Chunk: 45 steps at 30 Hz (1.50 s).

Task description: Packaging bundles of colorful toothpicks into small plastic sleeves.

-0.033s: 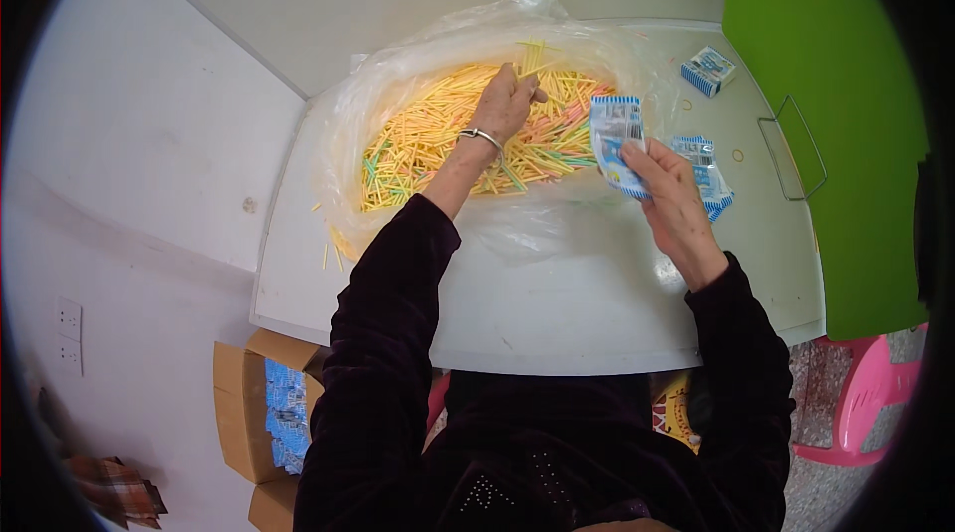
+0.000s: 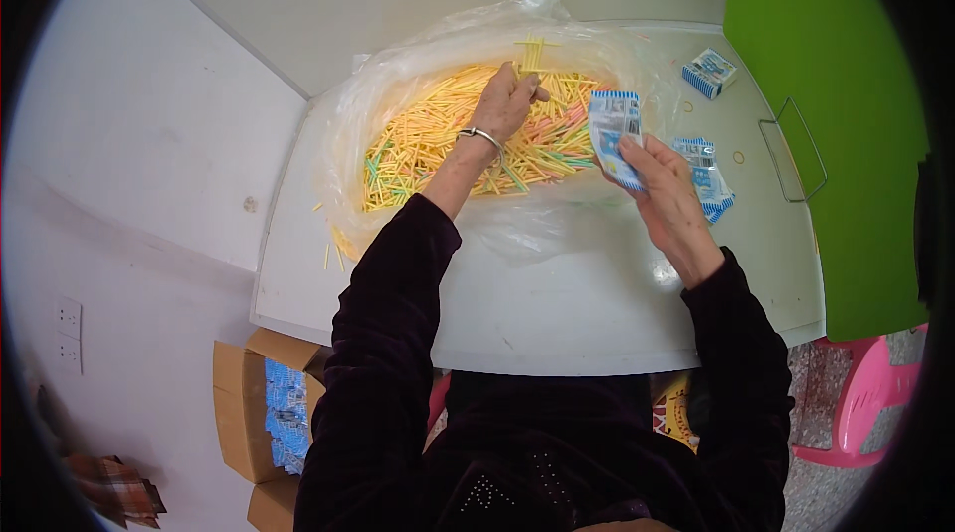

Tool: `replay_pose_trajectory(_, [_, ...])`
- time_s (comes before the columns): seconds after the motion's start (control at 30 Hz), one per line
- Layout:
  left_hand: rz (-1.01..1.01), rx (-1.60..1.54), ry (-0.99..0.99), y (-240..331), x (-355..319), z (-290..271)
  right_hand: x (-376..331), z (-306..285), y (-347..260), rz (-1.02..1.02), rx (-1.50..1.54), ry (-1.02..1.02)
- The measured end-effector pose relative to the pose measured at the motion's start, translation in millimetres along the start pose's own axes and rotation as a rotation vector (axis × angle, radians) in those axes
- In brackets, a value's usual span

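A large clear plastic bag [image 2: 343, 134] lies opened on the table, full of thin, short sticks [image 2: 418, 149], mostly yellow with some pink and green. My left hand [image 2: 502, 104], wearing a bracelet, is over the pile with its fingers closed on a small bunch of yellow sticks [image 2: 533, 56] that point away from me. To its right, my right hand [image 2: 667, 184] grips a blue and white packet [image 2: 615, 134] between thumb and fingers, beside the bag's edge. Whether the packet's top is unsealed I cannot tell.
More blue and white packets [image 2: 708, 179] lie right of my right hand, and a stack of them [image 2: 708, 73] stands farther back. Rubber bands [image 2: 738, 157] are nearby. A wire handle [image 2: 794, 149] rises by the green panel [image 2: 826, 45]. Below left, an open cardboard box [image 2: 244, 418] holds blue packets.
My right hand has shifted very slightly up and left with the packet. The bunch of sticks in my left hand has tilted a little; otherwise things look the same.
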<state>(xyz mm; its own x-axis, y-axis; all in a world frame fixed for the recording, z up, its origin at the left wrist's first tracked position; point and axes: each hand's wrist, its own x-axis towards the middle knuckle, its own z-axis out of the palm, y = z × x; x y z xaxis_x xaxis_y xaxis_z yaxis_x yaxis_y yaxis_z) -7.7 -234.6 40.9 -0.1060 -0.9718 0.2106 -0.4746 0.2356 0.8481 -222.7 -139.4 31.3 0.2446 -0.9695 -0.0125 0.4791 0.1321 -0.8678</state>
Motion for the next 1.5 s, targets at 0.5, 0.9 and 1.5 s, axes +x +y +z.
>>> replay_pose_trajectory(0.5, [-0.034,-1.088,0.153,24.2,-22.2,27.5,93.7,72.5,46.2,-0.055,0.719,0.15])
replay_pose_trajectory(0.9, [0.014,-1.021,0.409,16.4,-22.7,55.3,103.5,60.3,63.5,-0.079,0.741,0.206])
replay_pose_trajectory(1.5, [0.045,-0.886,0.204,5.5,-12.5,15.7,48.3,13.1,12.1,-0.027,-0.02,0.01])
